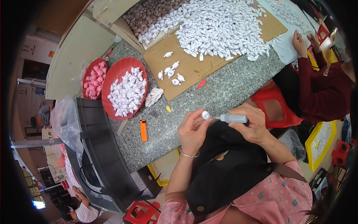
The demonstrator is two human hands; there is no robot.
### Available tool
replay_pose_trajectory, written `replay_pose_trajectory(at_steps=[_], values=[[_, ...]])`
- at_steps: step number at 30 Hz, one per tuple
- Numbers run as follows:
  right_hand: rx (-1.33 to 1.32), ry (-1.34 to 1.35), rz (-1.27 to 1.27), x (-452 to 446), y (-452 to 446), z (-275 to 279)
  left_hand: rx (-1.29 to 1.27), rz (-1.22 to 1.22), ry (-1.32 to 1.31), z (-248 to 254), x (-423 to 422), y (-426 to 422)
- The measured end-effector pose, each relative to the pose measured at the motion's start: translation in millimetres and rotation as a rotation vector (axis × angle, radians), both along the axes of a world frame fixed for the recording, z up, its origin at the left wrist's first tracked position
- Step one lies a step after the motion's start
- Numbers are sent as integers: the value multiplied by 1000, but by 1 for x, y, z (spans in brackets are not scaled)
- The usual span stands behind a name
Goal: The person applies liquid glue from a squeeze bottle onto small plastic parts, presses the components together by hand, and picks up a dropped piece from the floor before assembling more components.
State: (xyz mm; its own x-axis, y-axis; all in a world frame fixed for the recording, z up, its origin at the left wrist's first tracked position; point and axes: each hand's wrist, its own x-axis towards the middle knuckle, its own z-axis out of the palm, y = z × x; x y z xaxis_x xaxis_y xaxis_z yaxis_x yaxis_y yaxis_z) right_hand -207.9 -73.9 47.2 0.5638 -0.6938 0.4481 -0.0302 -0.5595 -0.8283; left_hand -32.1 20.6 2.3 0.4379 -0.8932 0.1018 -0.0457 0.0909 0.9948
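Note:
My left hand [192, 130] pinches a small white piece [205, 115] between its fingertips, over the front edge of the granite table. My right hand [250, 122] is closed around a small translucent bottle [235, 118], whose thin tip points left at the white piece. Whether the tip touches the piece I cannot tell. Beyond my hands, several loose white pieces [171, 73] lie on a cardboard sheet [209, 69]. A red plate [107, 84] heaped with white pieces stands to the left.
An orange lighter [143, 130] and crumpled tissue [154, 97] lie on the granite. A plate of pink pieces [95, 79] is further left, above a black crate [100, 142]. A large white heap [223, 28] lies at the back. A co-worker [324, 86] sits at right.

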Motion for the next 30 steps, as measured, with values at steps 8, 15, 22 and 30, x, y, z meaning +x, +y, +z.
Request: replay_pose_trajectory(at_steps=[8, 15, 22, 30], values=[[-7, 29, 5, 0, -2, 0, -13, 3, -119, -1, 2, 0], [-9, 12, -5, 1, -2, -3, 10, 33, -181, 1, 2, -1], [-12, 25, -13, 1, -2, -3, 16, 34, -190, -2, 4, -2], [17, 44, -9, 1, -5, -3, 2, 62, -198, -5, 4, -3]])
